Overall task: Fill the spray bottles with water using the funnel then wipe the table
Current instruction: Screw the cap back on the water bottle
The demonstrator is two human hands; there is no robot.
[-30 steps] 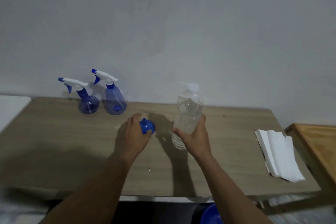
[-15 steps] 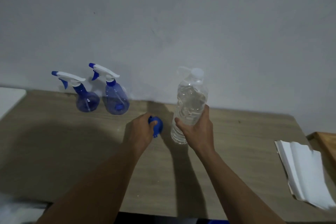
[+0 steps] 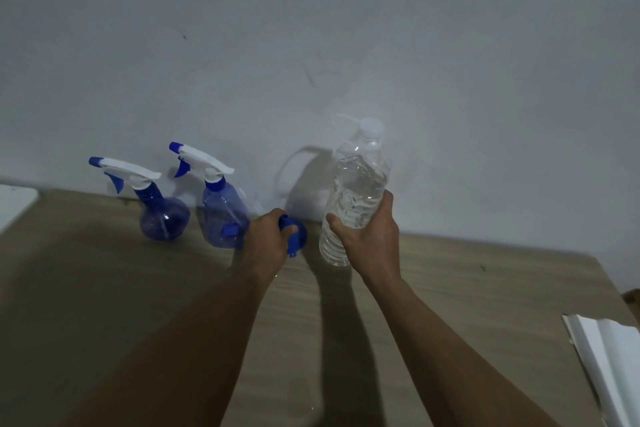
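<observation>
Wood-grain tabletop (image 3: 104,305), back edge right up against the wall. At roughly 10 o'clock, by the wall, a round spray bottle (image 3: 162,218) stands upright with a taller spray bottle (image 3: 221,218) just beside it. A stack of white paper (image 3: 609,357) lies at 4 o'clock, near the edge.

1 wooden table (image 3: 104,288) carries 2 blue spray bottles (image 3: 162,218) (image 3: 223,218), both left of the 1 clear water bottle (image 3: 356,184). 1 blue funnel (image 3: 298,236) is just left of that bottle, and 1 stack of white paper (image 3: 613,367) lies well to its right.
</observation>
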